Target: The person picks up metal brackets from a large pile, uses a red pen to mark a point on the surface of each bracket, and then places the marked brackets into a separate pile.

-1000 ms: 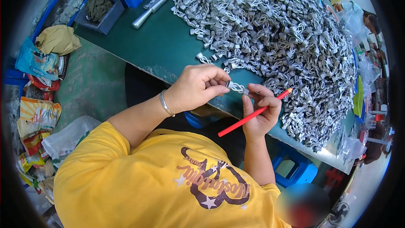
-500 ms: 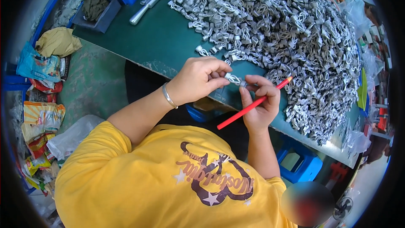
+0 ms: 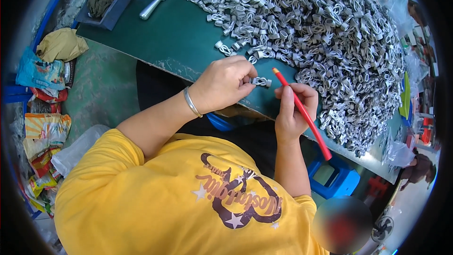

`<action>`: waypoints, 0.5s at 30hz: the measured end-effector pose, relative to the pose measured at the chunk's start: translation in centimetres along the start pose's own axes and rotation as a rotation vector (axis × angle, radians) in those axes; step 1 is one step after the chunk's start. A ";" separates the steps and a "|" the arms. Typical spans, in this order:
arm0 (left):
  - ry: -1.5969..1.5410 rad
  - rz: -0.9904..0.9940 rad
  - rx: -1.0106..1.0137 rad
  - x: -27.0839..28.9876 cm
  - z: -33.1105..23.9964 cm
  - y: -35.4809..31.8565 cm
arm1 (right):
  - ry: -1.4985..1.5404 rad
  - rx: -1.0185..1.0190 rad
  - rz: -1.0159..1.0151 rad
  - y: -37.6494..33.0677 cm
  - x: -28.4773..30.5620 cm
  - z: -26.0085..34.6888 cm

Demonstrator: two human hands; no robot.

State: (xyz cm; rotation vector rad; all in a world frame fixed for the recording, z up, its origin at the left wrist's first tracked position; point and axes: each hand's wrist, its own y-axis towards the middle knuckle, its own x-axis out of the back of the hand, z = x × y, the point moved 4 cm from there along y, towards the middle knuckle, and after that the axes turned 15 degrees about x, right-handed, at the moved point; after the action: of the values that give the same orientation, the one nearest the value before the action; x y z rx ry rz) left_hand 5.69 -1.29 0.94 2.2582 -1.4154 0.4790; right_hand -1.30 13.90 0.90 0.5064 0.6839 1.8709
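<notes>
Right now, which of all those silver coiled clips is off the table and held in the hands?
The single coiled clip pinched in the left hand fingertips, just left of the red rod's tip. All the others lie on the green table.

Shiny metal coil (image 3: 260, 81), glossy red plastic rod (image 3: 304, 113), matt green tabletop (image 3: 174, 42).

A heap of wire coils (image 3: 321, 33) lies on the table (image 3: 184, 42), behind both hands.

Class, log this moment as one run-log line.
left hand: pinches metal clip | right hand: holds red rod | clip pile on green table
</notes>
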 end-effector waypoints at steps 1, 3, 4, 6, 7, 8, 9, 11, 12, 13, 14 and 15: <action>-0.001 -0.001 0.003 0.0 0.0 0.0 | -0.006 -0.004 -0.016 0.3 -0.3 0.1; -0.005 0.003 0.006 0.0 0.1 0.0 | -0.062 -0.010 0.050 0.1 -0.1 -0.2; -0.010 0.003 0.007 0.0 0.1 0.0 | -0.120 -0.012 0.118 0.0 -0.1 -0.4; -0.007 0.004 0.006 0.0 0.1 0.0 | -0.105 -0.011 0.117 -0.1 -0.1 -0.7; -0.001 0.005 0.002 0.0 0.1 0.0 | -0.119 -0.025 0.125 0.0 -0.1 -0.6; -0.001 0.004 0.006 0.0 0.1 0.0 | -0.133 -0.038 0.133 0.1 -0.2 -0.6; -0.001 0.005 0.002 0.0 0.1 0.0 | -0.132 -0.040 0.134 0.1 -0.2 -0.5; -0.001 0.008 -0.001 0.0 0.1 0.0 | -0.120 -0.060 0.105 0.2 -0.2 -0.5; -0.005 0.006 -0.004 0.0 0.1 0.0 | -0.121 -0.062 0.105 0.2 -0.3 -0.5; -0.009 0.005 -0.007 0.0 0.1 0.0 | -0.136 -0.059 0.132 0.3 -0.4 -0.5; -0.011 0.008 -0.007 0.0 0.1 0.1 | -0.151 -0.056 0.159 0.4 -0.5 -0.5; -0.009 0.008 -0.004 0.0 0.1 0.1 | -0.150 -0.060 0.158 0.4 -0.5 -0.5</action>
State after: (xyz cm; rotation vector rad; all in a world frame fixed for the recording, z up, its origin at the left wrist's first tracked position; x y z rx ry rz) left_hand 5.62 -1.36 0.89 2.2553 -1.4298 0.4691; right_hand -1.72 13.21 0.73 0.6709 0.4991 1.9706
